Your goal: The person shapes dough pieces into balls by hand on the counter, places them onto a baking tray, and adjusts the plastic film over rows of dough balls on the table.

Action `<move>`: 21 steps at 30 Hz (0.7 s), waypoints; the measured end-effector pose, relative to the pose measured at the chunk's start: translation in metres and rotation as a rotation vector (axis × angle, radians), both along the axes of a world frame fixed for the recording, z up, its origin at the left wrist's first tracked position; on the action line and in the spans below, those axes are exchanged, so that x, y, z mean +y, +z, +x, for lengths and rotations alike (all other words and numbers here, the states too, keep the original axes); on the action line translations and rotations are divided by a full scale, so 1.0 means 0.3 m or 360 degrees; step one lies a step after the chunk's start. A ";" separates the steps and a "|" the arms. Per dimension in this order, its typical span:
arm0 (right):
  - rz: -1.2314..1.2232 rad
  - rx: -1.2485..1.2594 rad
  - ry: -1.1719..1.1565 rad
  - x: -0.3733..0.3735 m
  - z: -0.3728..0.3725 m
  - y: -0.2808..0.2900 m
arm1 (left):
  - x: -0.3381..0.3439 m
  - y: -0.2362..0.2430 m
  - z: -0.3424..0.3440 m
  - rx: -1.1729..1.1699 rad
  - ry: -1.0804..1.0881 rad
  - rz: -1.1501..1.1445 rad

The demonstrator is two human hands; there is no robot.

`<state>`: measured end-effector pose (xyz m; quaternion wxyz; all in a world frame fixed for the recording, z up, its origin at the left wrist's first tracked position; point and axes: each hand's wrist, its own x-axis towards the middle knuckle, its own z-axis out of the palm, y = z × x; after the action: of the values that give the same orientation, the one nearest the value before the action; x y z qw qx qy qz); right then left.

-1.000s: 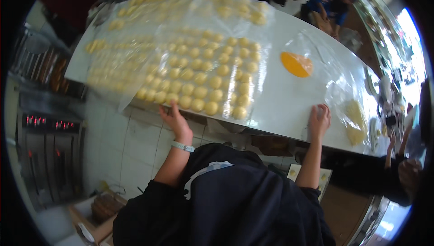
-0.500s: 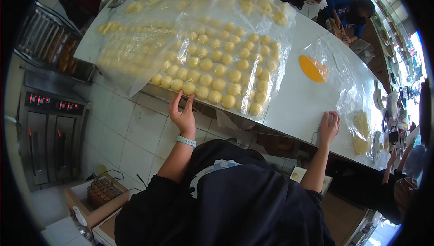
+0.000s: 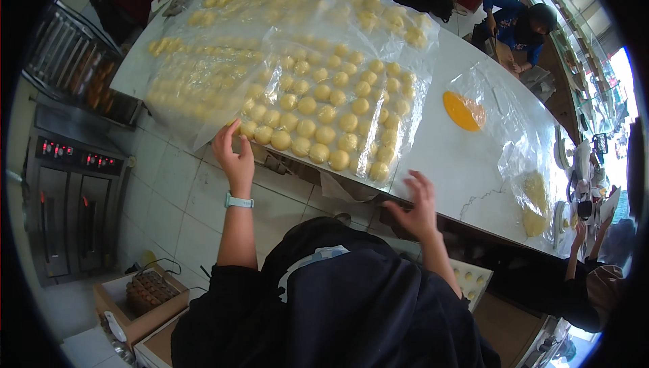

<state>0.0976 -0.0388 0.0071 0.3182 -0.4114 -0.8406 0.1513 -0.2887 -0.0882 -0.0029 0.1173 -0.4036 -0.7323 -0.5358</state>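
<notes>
Rows of pale yellow dough balls (image 3: pixel 325 114) lie under wrinkled clear plastic sheets (image 3: pixel 415 97) on the white table (image 3: pixel 439 172). My left hand (image 3: pixel 232 152) is at the table's near edge, fingertips touching the sheet's border beside the lowest row, fingers apart. My right hand (image 3: pixel 416 206) is at the edge just right of the dough, open and spread, slightly blurred, holding nothing. To its upper right are an orange disc (image 3: pixel 458 111), partly under plastic, and a yellow dough mass (image 3: pixel 534 216) under crumpled plastic.
Co-workers stand at the upper right (image 3: pixel 517 30) and lower right (image 3: pixel 591 280); another is partly seen behind the table. A steel oven (image 3: pixel 71 199) and rack (image 3: pixel 64 64) are at left. Cardboard boxes (image 3: pixel 122 307) lie at lower left; a tray of small pieces (image 3: pixel 473 275) is below the table.
My left hand has moved left along the table edge. My right hand has moved left, off its spot near the plastic-covered dough mass, toward the edge, its fingers now spread.
</notes>
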 end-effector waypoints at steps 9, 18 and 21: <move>0.0235 0.0048 0.0172 0.072 -0.083 0.017 | 0.074 0.073 -0.127 0.0349 -0.0514 -0.0410; 0.0198 -0.0039 0.0216 0.005 -0.305 0.152 | 0.263 0.235 -0.186 0.0762 -0.0463 -0.0204; 0.0265 -0.0114 0.0147 0.033 -0.328 0.107 | 0.292 0.307 -0.190 0.0693 -0.0482 -0.0086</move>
<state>-0.0008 -0.0288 0.0393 0.3137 -0.3496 -0.8791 0.0806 -0.3459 -0.0005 0.0892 0.1798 -0.6173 -0.6352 -0.4279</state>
